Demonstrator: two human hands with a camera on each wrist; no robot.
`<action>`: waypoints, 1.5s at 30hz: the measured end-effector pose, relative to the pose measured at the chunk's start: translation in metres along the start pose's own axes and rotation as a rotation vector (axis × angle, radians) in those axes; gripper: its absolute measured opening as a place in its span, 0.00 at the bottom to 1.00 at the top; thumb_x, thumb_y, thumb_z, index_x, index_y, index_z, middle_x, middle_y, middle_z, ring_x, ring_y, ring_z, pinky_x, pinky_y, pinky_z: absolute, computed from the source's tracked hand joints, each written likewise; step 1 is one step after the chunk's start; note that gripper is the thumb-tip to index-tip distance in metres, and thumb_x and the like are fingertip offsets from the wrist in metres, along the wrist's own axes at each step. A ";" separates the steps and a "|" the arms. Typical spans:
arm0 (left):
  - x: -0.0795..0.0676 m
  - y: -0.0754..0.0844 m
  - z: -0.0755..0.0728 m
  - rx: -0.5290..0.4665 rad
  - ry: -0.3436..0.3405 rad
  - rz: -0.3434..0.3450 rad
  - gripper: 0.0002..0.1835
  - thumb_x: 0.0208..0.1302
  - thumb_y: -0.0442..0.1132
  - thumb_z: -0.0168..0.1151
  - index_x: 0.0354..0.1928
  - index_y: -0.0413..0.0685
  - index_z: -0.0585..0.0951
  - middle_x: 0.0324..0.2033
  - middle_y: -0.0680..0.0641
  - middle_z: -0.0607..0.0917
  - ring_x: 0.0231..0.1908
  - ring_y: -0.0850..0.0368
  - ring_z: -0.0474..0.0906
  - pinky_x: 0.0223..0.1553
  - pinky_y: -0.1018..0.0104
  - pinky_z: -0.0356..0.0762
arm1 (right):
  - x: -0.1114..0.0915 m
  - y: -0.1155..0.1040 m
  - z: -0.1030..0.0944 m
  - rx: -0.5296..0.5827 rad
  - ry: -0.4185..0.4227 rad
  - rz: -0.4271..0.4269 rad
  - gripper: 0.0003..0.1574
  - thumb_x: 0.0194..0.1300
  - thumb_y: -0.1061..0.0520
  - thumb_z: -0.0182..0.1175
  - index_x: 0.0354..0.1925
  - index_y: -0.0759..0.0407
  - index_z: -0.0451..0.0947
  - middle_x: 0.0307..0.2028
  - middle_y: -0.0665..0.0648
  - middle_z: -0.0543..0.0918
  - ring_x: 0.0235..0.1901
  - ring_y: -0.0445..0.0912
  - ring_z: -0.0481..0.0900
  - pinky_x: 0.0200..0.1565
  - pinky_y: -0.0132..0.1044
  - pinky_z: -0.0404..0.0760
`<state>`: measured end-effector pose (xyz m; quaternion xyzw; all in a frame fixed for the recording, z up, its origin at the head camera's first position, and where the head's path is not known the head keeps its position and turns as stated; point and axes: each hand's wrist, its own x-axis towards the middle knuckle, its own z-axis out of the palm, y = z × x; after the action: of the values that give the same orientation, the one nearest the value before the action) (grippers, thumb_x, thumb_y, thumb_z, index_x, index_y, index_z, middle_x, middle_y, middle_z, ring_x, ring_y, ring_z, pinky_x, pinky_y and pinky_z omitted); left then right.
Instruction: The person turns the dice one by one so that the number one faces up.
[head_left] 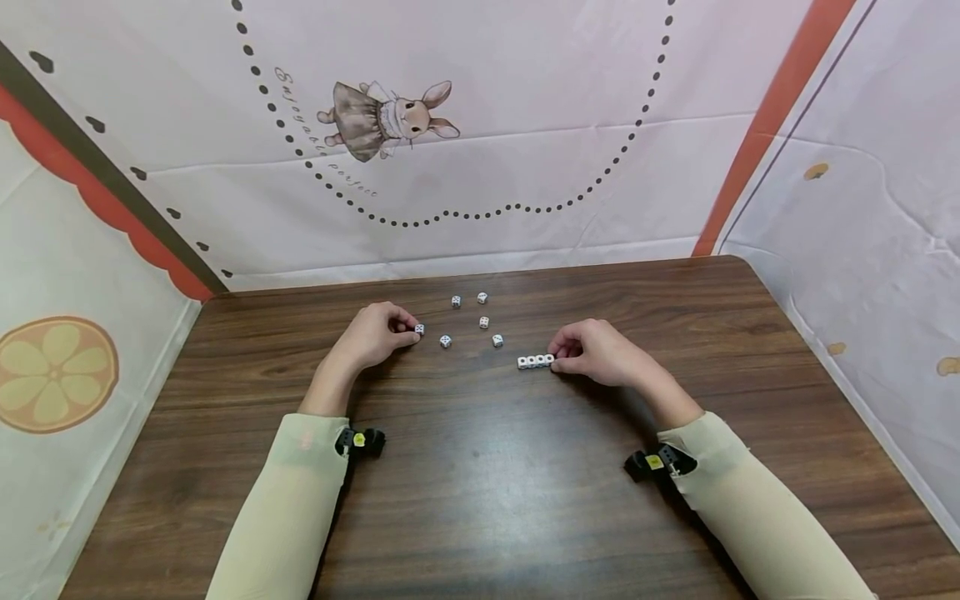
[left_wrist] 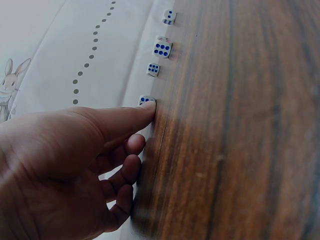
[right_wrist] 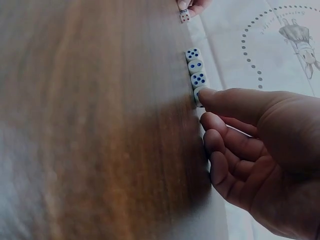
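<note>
White dice with dark pips lie on a brown wooden table. My left hand [head_left: 372,337] pinches one die [head_left: 419,330] between thumb and index finger, at the left of the loose dice; in the left wrist view the thumb partly covers that die [left_wrist: 145,100]. To the right, several dice stand side by side in a straight row [head_left: 535,362]. My right hand [head_left: 600,353] pinches the right end die of this row. Its thumb hides part of that die [right_wrist: 198,95] in the right wrist view, while blue pips show on the neighbouring dice [right_wrist: 198,79].
Between the hands lie several loose dice, among them a near one [head_left: 446,342], one by the row [head_left: 497,341] and a far one [head_left: 482,297]. The wooden table [head_left: 480,483] ends at a printed cloth [head_left: 525,150] behind. A black camera sits on each wrist.
</note>
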<state>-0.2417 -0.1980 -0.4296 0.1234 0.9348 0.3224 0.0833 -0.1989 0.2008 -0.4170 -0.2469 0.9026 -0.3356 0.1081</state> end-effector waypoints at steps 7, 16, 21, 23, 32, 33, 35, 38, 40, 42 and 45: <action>0.000 0.000 0.001 0.006 -0.004 -0.008 0.08 0.71 0.39 0.72 0.47 0.44 0.89 0.42 0.45 0.84 0.43 0.50 0.78 0.47 0.54 0.74 | 0.000 0.006 0.002 0.005 0.009 -0.009 0.05 0.67 0.59 0.75 0.41 0.56 0.89 0.31 0.45 0.86 0.34 0.41 0.82 0.41 0.41 0.80; 0.000 0.002 0.000 -0.001 0.005 -0.014 0.09 0.72 0.40 0.72 0.47 0.44 0.89 0.42 0.45 0.84 0.43 0.49 0.78 0.48 0.54 0.74 | 0.001 0.009 0.004 0.032 0.036 -0.025 0.05 0.66 0.58 0.76 0.40 0.55 0.90 0.29 0.44 0.85 0.32 0.41 0.80 0.40 0.40 0.78; -0.001 0.000 -0.001 0.006 0.000 -0.022 0.09 0.72 0.41 0.72 0.48 0.45 0.89 0.43 0.44 0.83 0.43 0.49 0.77 0.47 0.54 0.73 | 0.003 0.010 0.006 0.045 0.041 -0.026 0.05 0.65 0.58 0.76 0.40 0.56 0.90 0.29 0.45 0.84 0.32 0.42 0.80 0.39 0.40 0.78; 0.000 -0.001 -0.002 0.009 -0.003 -0.030 0.09 0.71 0.41 0.72 0.48 0.45 0.89 0.43 0.45 0.83 0.43 0.49 0.77 0.47 0.54 0.73 | 0.003 0.011 0.006 0.043 0.043 -0.027 0.06 0.65 0.58 0.76 0.40 0.55 0.90 0.29 0.44 0.85 0.32 0.42 0.80 0.39 0.40 0.78; 0.004 0.001 -0.001 0.014 0.004 0.002 0.10 0.71 0.41 0.72 0.48 0.45 0.88 0.41 0.45 0.83 0.43 0.49 0.77 0.48 0.55 0.73 | 0.002 0.011 0.002 0.031 0.045 -0.028 0.05 0.65 0.59 0.76 0.39 0.56 0.90 0.29 0.45 0.83 0.32 0.42 0.79 0.39 0.39 0.76; 0.005 0.001 -0.001 0.016 0.004 0.005 0.10 0.71 0.41 0.72 0.47 0.45 0.88 0.41 0.45 0.83 0.43 0.50 0.77 0.48 0.55 0.73 | 0.002 0.011 0.002 0.029 0.043 -0.028 0.05 0.65 0.59 0.76 0.39 0.56 0.90 0.29 0.45 0.83 0.32 0.42 0.78 0.39 0.39 0.76; 0.006 0.002 0.000 0.019 0.006 0.010 0.10 0.70 0.41 0.73 0.47 0.45 0.88 0.40 0.46 0.83 0.42 0.50 0.77 0.48 0.55 0.73 | 0.001 0.012 0.001 0.027 0.041 -0.027 0.05 0.65 0.59 0.76 0.40 0.56 0.90 0.29 0.45 0.83 0.32 0.42 0.78 0.39 0.39 0.76; 0.006 0.002 0.000 0.021 0.007 0.011 0.09 0.70 0.41 0.73 0.47 0.45 0.88 0.40 0.46 0.83 0.42 0.50 0.77 0.47 0.55 0.73 | 0.001 0.012 0.000 0.026 0.039 -0.023 0.05 0.65 0.59 0.76 0.40 0.56 0.90 0.29 0.45 0.83 0.32 0.42 0.78 0.39 0.39 0.76; 0.006 0.002 0.000 0.022 0.007 0.012 0.09 0.70 0.41 0.73 0.47 0.45 0.88 0.39 0.46 0.83 0.42 0.50 0.76 0.47 0.56 0.73 | 0.002 0.012 0.001 0.026 0.038 -0.023 0.05 0.65 0.59 0.76 0.40 0.56 0.90 0.29 0.45 0.83 0.32 0.42 0.78 0.39 0.39 0.76; 0.006 0.002 -0.001 0.023 0.008 0.013 0.10 0.70 0.41 0.73 0.48 0.44 0.87 0.39 0.46 0.82 0.41 0.50 0.76 0.46 0.56 0.72 | 0.002 0.011 0.001 0.026 0.037 -0.026 0.05 0.65 0.59 0.76 0.40 0.56 0.90 0.29 0.45 0.83 0.32 0.42 0.78 0.38 0.39 0.76; 0.006 0.001 -0.001 0.032 0.009 0.019 0.10 0.70 0.40 0.72 0.49 0.44 0.87 0.38 0.45 0.82 0.40 0.50 0.76 0.45 0.55 0.72 | 0.003 0.010 0.002 0.029 0.033 -0.028 0.05 0.65 0.59 0.76 0.40 0.56 0.90 0.29 0.45 0.83 0.31 0.42 0.78 0.38 0.38 0.76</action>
<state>-0.2472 -0.1966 -0.4286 0.1323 0.9389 0.3090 0.0741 -0.2043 0.2053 -0.4251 -0.2525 0.8958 -0.3539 0.0921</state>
